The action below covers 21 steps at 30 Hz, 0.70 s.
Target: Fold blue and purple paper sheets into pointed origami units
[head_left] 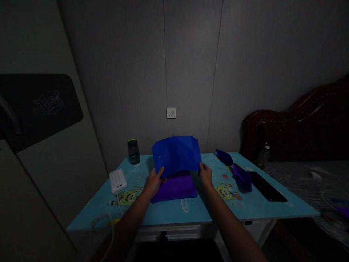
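Observation:
A blue sheet (176, 154), thin and slightly curved with angled upper corners, is held up above the table. My left hand (155, 181) pinches its lower left corner, thumb on the near face. At the lower right corner, my right hand (205, 174) grips the same sheet. Below and partly behind it lies a purple sheet or stack of sheets (176, 187) on the table; its far part is hidden by the blue sheet. I cannot tell whether the sheets are paper or plastic.
On the blue cartoon-printed table (163, 216), a white power bank (117, 181) with a cable and a dark bottle (133, 152) stand left. To the right are a folded blue piece (224, 157), a folded purple piece (242, 177) and a black flat slab (268, 187). A wall stands behind.

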Tool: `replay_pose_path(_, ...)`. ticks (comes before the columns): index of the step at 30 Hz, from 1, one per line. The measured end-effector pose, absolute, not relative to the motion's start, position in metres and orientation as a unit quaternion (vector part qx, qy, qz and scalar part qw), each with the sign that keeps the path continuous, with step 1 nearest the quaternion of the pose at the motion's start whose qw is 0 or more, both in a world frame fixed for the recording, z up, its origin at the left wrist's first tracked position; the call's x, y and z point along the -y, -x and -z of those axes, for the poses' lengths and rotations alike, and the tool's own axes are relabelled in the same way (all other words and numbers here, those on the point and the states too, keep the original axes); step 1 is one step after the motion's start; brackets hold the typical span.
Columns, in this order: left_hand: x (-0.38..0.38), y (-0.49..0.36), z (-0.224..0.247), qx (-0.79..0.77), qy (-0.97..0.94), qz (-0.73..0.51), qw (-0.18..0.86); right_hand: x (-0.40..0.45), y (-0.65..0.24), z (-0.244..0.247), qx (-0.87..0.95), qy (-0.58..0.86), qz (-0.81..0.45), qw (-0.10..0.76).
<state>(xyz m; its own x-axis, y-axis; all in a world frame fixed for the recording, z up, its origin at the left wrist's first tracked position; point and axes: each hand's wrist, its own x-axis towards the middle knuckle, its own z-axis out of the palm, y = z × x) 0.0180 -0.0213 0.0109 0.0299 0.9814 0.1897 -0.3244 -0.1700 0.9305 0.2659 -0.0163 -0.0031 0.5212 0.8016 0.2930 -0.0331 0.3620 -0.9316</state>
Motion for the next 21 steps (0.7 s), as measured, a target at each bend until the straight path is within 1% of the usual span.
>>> replay_pose_path(5, 0.013, -0.009, -0.009, -0.413, -0.503, -0.604, 0.459, 0.015, -0.287, 0.006, 0.329, 0.530, -0.202, 0.755)
replay_pose_path(11, 0.021, -0.017, -0.010, -0.428, -0.547, -0.587, 0.416, 0.018, -0.296, 0.005, 0.284, 0.542, -0.159, 0.774)
replay_pose_path(15, 0.022, -0.018, -0.009, -0.425, -0.552, -0.590, 0.409, 0.017, -0.294, 0.003, 0.268, 0.513, -0.202, 0.790)
replay_pose_path(18, 0.021, -0.014, -0.010, -0.418, -0.544, -0.604, 0.406, 0.016, -0.290, 0.001, 0.272, 0.473, -0.267, 0.794)
replay_pose_path(21, 0.019, -0.011, -0.014, -0.405, -0.527, -0.626, 0.408, 0.018, -0.280, -0.001, 0.305, 0.428, -0.343, 0.778)
